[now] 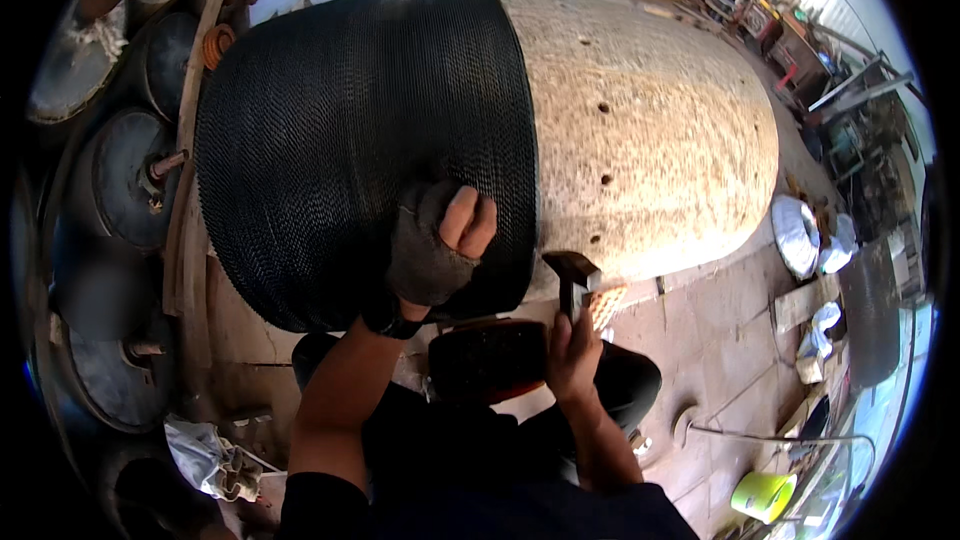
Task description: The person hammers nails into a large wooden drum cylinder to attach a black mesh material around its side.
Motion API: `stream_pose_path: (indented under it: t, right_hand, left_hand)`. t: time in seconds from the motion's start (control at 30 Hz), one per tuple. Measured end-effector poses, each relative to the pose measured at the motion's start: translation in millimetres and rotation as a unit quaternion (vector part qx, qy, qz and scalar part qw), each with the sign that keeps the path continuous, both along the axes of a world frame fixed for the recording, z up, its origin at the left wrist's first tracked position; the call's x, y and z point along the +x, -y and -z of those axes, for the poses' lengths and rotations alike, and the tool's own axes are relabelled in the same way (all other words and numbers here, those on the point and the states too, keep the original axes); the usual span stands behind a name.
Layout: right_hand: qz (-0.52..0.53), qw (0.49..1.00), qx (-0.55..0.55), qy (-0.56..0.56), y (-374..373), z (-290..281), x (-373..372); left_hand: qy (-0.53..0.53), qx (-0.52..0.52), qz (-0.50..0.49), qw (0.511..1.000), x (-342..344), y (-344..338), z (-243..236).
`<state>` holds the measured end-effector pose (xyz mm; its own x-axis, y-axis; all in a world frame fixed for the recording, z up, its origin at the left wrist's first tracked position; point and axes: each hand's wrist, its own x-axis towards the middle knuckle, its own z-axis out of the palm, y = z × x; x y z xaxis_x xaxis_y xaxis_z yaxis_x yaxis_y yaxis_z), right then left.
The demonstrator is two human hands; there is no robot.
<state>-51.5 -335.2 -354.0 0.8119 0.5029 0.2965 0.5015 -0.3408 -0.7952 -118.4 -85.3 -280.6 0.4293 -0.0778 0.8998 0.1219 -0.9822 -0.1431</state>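
A large roller lies on its side in front of me. Its left part is covered in black, toothed-looking windings (350, 110), and its right part is a bare, tan, rough surface (670, 130) with several small dark holes. My left hand (440, 245), in a dark fingerless glove, is closed against the near side of the windings, close to their right edge. Whatever its curled fingers may hold is hidden. My right hand (573, 355) grips the handle of a hammer (572, 272). The hammer's head is raised near the lower edge of the bare surface, just right of the windings.
Between my knees sits a dark box-like container (488, 360). Round metal discs (130, 175) and a long wooden beam (190, 140) line the left. White sacks (795, 235), a plank (806, 302) and a lime-green bucket (763, 495) stand on the right-hand tiled floor.
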Motion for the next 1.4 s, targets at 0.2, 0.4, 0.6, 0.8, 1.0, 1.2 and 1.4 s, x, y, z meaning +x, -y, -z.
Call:
stream_pose_path:
  t: [0.2,0.4,0.6,0.8,1.0,1.2,1.4]
  right_hand:
    - [0.013,0.997,0.027,0.075,-6.2,7.8,4.7]
    - [-0.023,0.991,0.130,0.033,16.9,3.9,-6.0]
    - [0.027,0.997,-0.051,0.047,10.6,30.3,10.2]
    - [0.008,0.999,-0.023,-0.023,39.2,35.4,-10.1]
    - [-0.019,0.999,0.037,-0.016,54.7,41.0,-20.3]
    - [-0.018,0.999,0.018,-0.036,63.9,58.0,-24.8]
    - [-0.014,0.998,0.023,-0.052,68.5,61.1,-21.6]
  left_hand:
    - [-0.004,-0.004,0.001,1.000,4.7,3.3,-15.1]
    - [0.003,0.007,-0.006,1.000,7.5,4.2,-13.5]
    - [-0.032,-0.006,-0.053,0.998,1.7,6.5,-14.9]
    - [-0.031,-0.019,-0.066,0.997,5.1,11.1,-18.9]
    - [0.006,0.023,-0.108,0.994,12.6,18.0,-18.7]
    - [-0.019,-0.123,0.074,0.989,-5.1,108.1,40.9]
    - [-0.072,-0.183,0.070,0.978,-1.7,131.0,73.5]
